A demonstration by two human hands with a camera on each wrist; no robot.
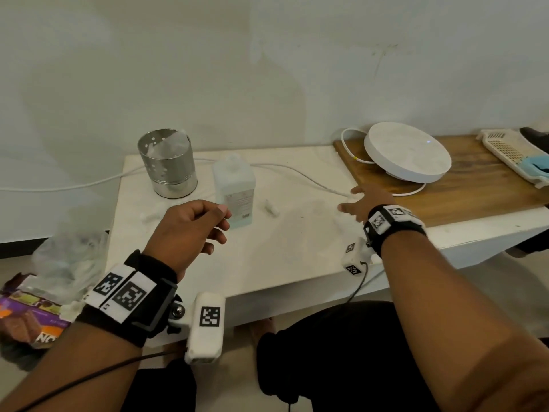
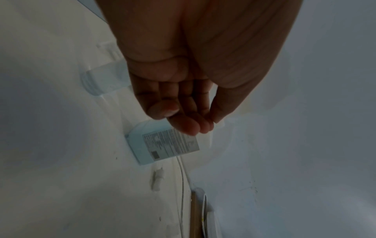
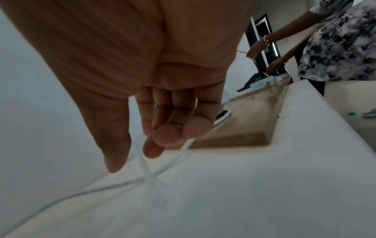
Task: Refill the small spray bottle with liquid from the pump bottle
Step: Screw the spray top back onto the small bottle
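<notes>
Left hand (image 1: 190, 230) hovers over the white bench (image 1: 297, 248), fingers loosely curled, holding nothing; its fingertips are just short of the bottle (image 1: 234, 191). Right hand (image 1: 364, 203) is extended flat near the bench's right side, fingers straight, over a white cable (image 1: 300, 173). The right wrist view shows the fingertips close to the cable; whether they touch it cannot be told.

The bottle stands upright near the bench's middle, translucent, square-sided, label facing the person. Its top is pale and blurred; no pump head can be made out, and whether this is the pump bottle or the spray bottle cannot be settled. A small white piece (image 1: 271, 207) lies just right of it, and a blurred white object (image 1: 150, 217) lies to its left; neither can be identified. A perforated steel cup (image 1: 167, 163) stands behind-left, close to the bottle.

Judgement: the task is at its opening, the step being the first grasp of the bottle.

Recommendations:
- Wrap the left hand round the flat sides at mid-height, below the shoulder, for a stable hold on a smooth wall.
- Lift straight up; the cup stands close and the cable runs just behind.
- Keep the right hand free of the cable, which a snag could drag across the bottle.
- Identify both containers and expose the smaller opening before any liquid is dispensed.
</notes>
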